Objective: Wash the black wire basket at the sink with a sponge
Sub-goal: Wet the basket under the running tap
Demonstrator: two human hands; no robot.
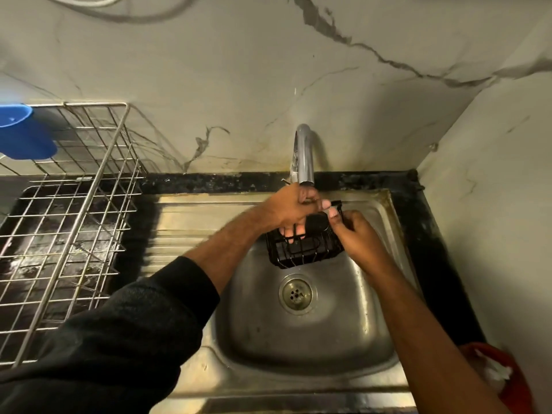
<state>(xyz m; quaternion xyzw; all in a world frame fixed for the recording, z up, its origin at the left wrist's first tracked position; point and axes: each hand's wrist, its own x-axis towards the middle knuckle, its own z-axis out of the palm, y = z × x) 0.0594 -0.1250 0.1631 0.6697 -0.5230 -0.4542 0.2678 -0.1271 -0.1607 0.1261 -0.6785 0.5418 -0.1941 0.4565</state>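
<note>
Small black wire basket (303, 249) held above steel sink basin (352, 339) at its back edge, under chrome tap spout (304, 156), probably for rinsing: left hand (291, 209) curls over rim, right hand (357, 234) pinches right side; no sponge discernible.

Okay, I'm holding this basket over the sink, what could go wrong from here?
The black wire basket hangs above the steel sink basin, gripped by the left hand and right hand; wet, it might slip and drop. Your left fingers sit between the wires and could get pinched.
</note>
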